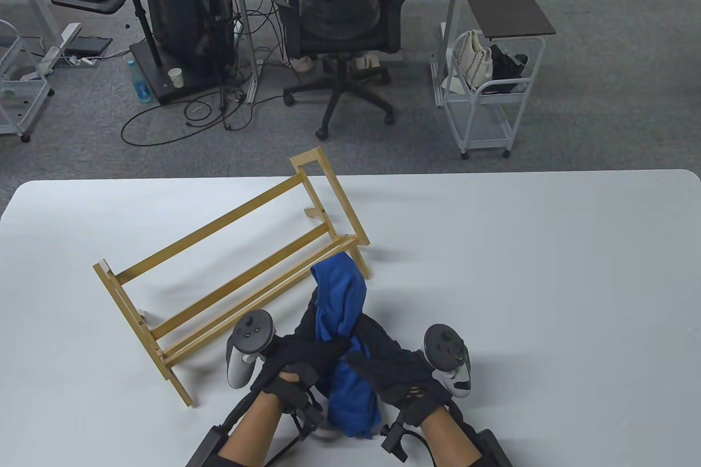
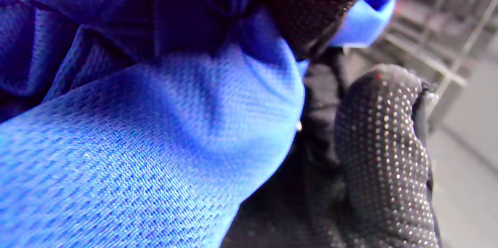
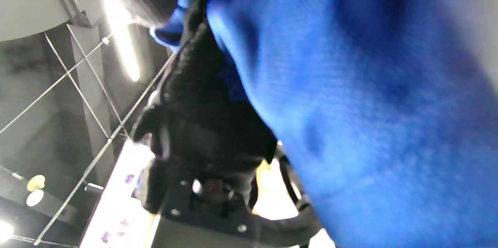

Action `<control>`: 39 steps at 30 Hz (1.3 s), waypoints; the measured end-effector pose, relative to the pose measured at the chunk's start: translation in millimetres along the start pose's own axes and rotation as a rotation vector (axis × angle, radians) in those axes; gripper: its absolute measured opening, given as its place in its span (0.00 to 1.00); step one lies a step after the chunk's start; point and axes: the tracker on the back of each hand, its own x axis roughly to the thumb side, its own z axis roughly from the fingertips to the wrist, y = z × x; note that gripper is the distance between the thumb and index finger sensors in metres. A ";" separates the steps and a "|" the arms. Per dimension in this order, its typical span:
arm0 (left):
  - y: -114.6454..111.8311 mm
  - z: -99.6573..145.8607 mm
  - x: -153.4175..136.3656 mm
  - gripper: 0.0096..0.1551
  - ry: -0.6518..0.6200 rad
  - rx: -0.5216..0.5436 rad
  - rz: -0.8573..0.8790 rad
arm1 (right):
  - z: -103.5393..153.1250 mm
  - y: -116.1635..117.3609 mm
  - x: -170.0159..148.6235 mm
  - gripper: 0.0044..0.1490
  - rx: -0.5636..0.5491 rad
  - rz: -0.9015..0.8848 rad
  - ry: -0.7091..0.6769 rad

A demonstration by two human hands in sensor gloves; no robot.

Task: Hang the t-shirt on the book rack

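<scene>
A blue and black t-shirt [image 1: 342, 303] is bunched up at the table's front middle, its top end close to the rack's right foot. My left hand [image 1: 298, 360] and right hand [image 1: 383, 374] both grip the bunched cloth from either side. The wooden book rack [image 1: 230, 264] stands slanted on the white table [image 1: 520, 270], left of and behind the shirt. In the left wrist view blue mesh cloth [image 2: 155, 135] fills the frame, with gloved fingers [image 2: 383, 154] beside it. In the right wrist view the blue cloth [image 3: 369, 104] covers the right half and the other gloved hand [image 3: 202, 135] shows at centre.
Beyond the table's far edge stand an office chair [image 1: 342, 23], a white trolley [image 1: 487, 89] and a computer stand [image 1: 181, 18]. The rack's right end frame [image 1: 334, 204] rises near the table's far edge.
</scene>
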 end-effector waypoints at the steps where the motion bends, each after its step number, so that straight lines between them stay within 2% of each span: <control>1: -0.1 0.5 1.4 0.52 -0.004 0.010 -0.017 | 0.2 -0.7 -0.1 0.42 -0.003 0.007 -0.002; 14: 1.1 7.7 12.5 0.49 -0.024 0.104 -0.137 | 6.2 -8.9 5.5 0.37 -0.053 0.053 -0.009; 27: 13.1 23.1 35.9 0.48 -0.078 0.244 -0.390 | 11.5 -14.6 10.5 0.36 -0.077 0.088 -0.032; 30: 12.6 26.0 42.5 0.48 -0.095 0.264 -0.492 | 13.1 -19.2 9.2 0.36 -0.092 0.078 -0.028; 35: 9.7 29.7 48.9 0.48 -0.105 0.295 -0.561 | 16.9 -28.7 5.2 0.36 -0.128 0.050 -0.011; 39: 15.0 35.0 59.2 0.49 -0.095 0.369 -0.639 | 20.2 -35.1 2.6 0.37 -0.158 0.035 0.001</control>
